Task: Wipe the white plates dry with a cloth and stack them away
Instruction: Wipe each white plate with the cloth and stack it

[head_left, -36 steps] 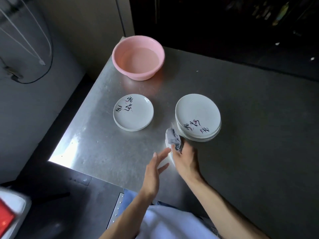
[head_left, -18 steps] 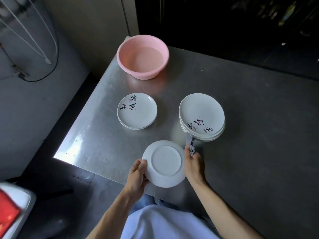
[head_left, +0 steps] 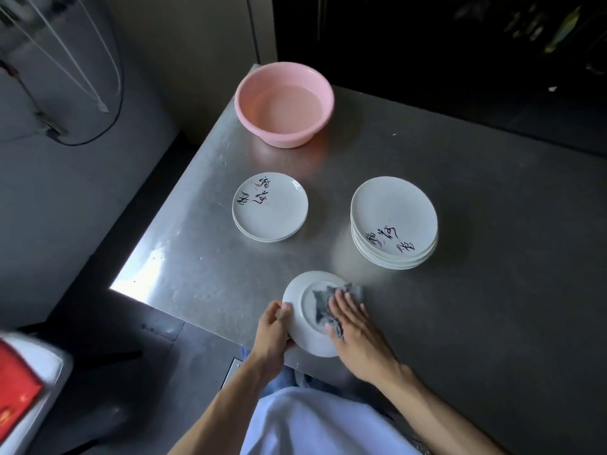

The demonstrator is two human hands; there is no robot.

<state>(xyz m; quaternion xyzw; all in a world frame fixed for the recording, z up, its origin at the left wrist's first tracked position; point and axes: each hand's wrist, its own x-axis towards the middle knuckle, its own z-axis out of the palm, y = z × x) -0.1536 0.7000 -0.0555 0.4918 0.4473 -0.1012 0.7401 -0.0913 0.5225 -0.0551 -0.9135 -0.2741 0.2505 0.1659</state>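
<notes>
A white plate (head_left: 302,310) is held bottom side up above the table's near edge. My left hand (head_left: 274,330) grips its left rim with curled fingers. My right hand (head_left: 353,320) lies flat, fingers straight, pressing a grey cloth (head_left: 323,300) onto the plate's underside. A low stack of white plates (head_left: 270,208) with black and pink writing sits at centre left. A taller stack of the same plates (head_left: 394,221) stands to the right of it.
A pink basin (head_left: 284,103) holding water stands at the far left corner of the steel table (head_left: 476,257). The table's left edge drops to a dark floor. A red and white object (head_left: 23,389) lies at the lower left.
The plate came up between both hands with its underside showing. My right hand then moved from the plate's right rim onto its underside, spreading the cloth there. My left hand keeps the left rim.
</notes>
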